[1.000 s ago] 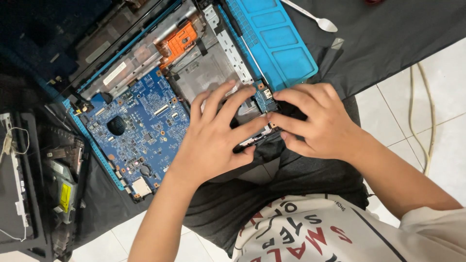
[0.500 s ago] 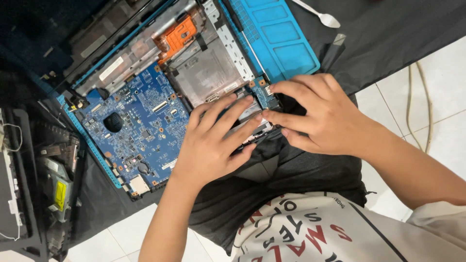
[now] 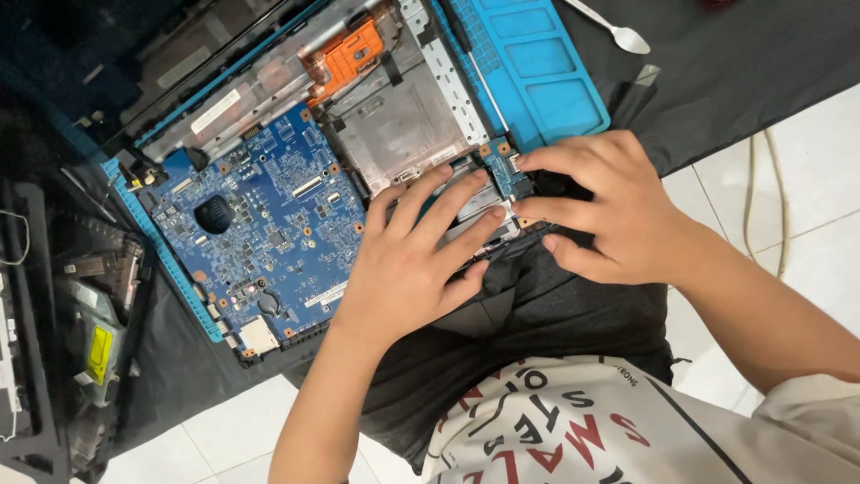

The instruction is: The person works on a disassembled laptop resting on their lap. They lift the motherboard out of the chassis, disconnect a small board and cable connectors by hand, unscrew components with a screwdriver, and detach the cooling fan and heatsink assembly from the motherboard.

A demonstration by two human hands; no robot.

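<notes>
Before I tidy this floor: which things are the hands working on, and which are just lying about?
In hand:
left hand, flat on the opened laptop chassis
right hand, fingertips at the small blue daughterboard
blue motherboard

Lying about:
white plastic spoon
blue repair mat
cream cable

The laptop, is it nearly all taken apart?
Partly. The laptop is already open, its blue board bare. Both hands, left hand and right hand, press on a small board at its edge. The big board and orange part sit in place.
</notes>
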